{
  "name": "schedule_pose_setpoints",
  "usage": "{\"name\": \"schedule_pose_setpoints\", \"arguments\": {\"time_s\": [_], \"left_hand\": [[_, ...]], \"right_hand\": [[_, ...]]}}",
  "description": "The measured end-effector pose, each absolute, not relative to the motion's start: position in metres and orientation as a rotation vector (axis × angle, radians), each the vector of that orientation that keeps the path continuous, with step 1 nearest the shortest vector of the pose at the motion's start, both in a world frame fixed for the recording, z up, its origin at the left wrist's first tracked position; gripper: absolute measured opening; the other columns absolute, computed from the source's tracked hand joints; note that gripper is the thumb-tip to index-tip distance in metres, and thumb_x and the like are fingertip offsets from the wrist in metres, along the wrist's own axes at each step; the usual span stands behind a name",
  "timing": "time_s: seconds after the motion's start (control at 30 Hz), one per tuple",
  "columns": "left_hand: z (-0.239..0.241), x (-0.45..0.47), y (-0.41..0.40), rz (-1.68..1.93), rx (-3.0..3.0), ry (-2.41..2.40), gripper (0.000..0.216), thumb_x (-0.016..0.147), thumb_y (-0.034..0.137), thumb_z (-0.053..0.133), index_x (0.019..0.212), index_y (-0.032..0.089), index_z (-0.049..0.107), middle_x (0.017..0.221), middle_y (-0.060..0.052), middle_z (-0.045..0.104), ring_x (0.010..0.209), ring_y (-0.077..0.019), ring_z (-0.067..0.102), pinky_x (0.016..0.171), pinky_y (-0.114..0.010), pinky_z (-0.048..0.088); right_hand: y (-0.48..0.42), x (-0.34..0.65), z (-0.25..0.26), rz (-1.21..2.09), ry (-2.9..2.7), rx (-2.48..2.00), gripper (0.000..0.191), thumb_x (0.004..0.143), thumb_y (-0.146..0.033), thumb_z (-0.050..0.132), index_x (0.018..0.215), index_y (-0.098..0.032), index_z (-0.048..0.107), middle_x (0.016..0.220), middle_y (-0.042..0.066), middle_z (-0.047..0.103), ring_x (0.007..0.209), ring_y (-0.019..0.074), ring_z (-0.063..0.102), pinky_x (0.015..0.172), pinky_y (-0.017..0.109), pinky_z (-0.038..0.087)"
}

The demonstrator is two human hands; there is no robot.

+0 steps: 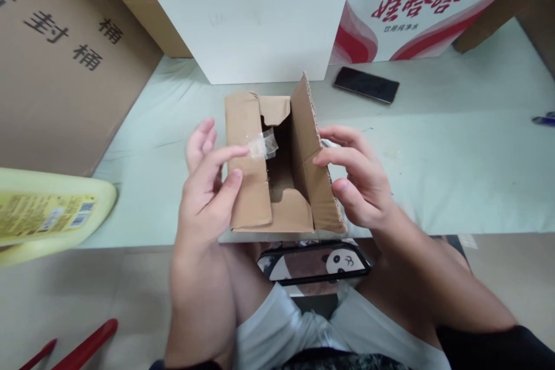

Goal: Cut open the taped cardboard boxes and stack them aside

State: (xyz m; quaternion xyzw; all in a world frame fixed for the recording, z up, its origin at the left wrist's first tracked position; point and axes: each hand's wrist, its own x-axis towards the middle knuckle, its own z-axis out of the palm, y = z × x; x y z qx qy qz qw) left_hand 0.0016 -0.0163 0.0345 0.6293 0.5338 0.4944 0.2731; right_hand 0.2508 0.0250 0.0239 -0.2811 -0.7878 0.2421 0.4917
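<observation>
A small brown cardboard box [249, 202] stands in front of me at the edge of the covered table, its top partly unfolded. The left flap lies folded over, with a crumpled strip of clear tape [264, 144] stuck to its inner edge. My left hand [208, 191] rests along that side, index finger stretched onto the flap by the tape, thumb on the cardboard, other fingers apart. The right flap [318, 179] is raised. My right hand [359, 173] touches its outer side with fingertips, fingers spread. Through the gap the box's inside looks dark; its contents are hard to see.
Behind the box stands a large white carton [255, 17], with a black phone [366, 85] lying to its right. A red-and-white carton [416, 23] is at the back right. To the left are a big brown carton [65, 98] and a yellow bottle [52, 211].
</observation>
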Motion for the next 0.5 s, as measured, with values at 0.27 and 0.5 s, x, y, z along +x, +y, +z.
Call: {"name": "schedule_pose_setpoints", "arguments": {"time_s": [0.27,0.5], "left_hand": [[0.065,0.022,-0.045,0.891,2.251,1.339,0.050,0.092,0.048,0.064,0.141,0.041,0.063,0.175,0.012,0.001,0.162,-0.0460,-0.003,0.130,-0.072,0.005],[0.053,0.038,-0.032,0.990,2.372,1.298,0.043,0.081,0.037,0.074,0.123,0.044,0.066,0.170,0.015,0.018,0.158,-0.0423,0.027,0.133,-0.062,0.026]], "right_hand": [[0.024,0.251,0.017,0.663,-1.991,-0.650,0.029,0.100,-0.039,0.050,0.116,-0.024,0.070,0.138,0.013,0.053,0.126,0.0291,0.060,0.104,0.051,0.056],[0.022,0.249,0.015,0.711,-1.990,-0.657,0.031,0.101,-0.039,0.049,0.118,-0.025,0.071,0.139,0.013,0.054,0.132,0.0295,0.058,0.107,0.050,0.056]]}}
